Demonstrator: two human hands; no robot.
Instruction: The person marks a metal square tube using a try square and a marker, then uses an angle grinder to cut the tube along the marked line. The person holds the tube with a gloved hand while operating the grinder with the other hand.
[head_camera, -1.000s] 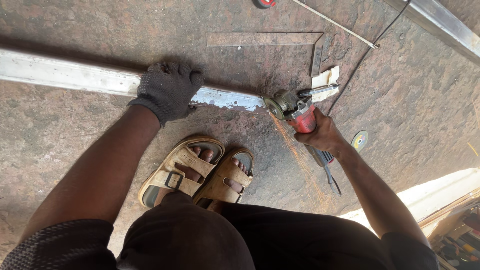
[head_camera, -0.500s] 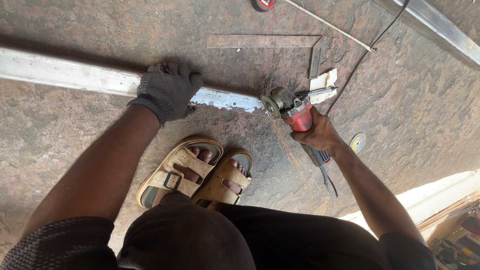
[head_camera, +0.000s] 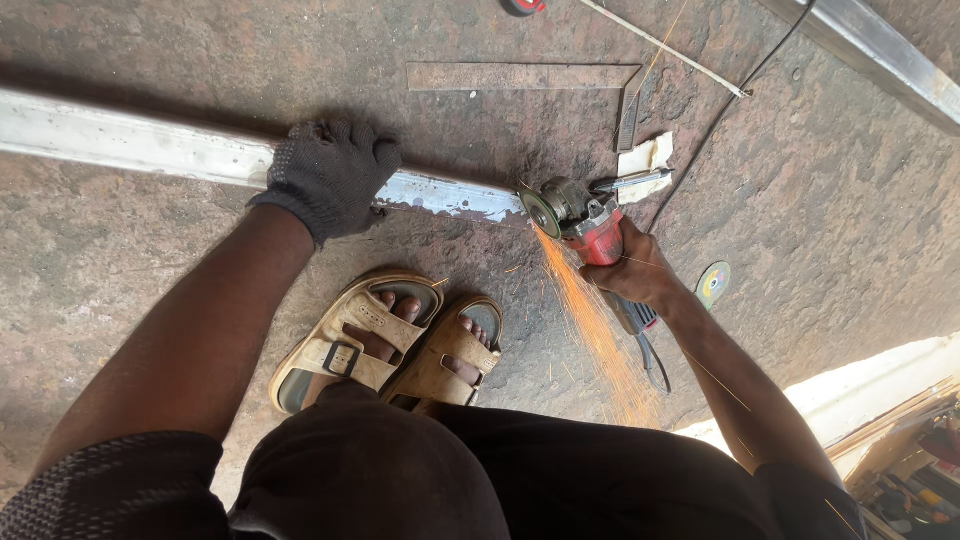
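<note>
A long whitish metal bar (head_camera: 130, 145) lies across the stone floor. My left hand (head_camera: 330, 175), in a dark knit glove, presses down on it near its right end. My bare right hand (head_camera: 640, 272) grips a red angle grinder (head_camera: 590, 225). Its disc (head_camera: 543, 212) touches the right end of the bar, and orange sparks (head_camera: 590, 320) stream down toward me. My two feet in tan sandals (head_camera: 395, 340) rest just below the bar.
A steel square (head_camera: 530, 78) lies beyond the bar, with a thin rod (head_camera: 665, 45) and a black cable (head_camera: 760, 65) further right. A spare disc (head_camera: 713, 283) sits right of my wrist. Another metal beam (head_camera: 880, 55) runs along the top right.
The grinder has shifted left until its disc meets the bar's end, and sparks now fly. My left hand has stayed on the bar.
</note>
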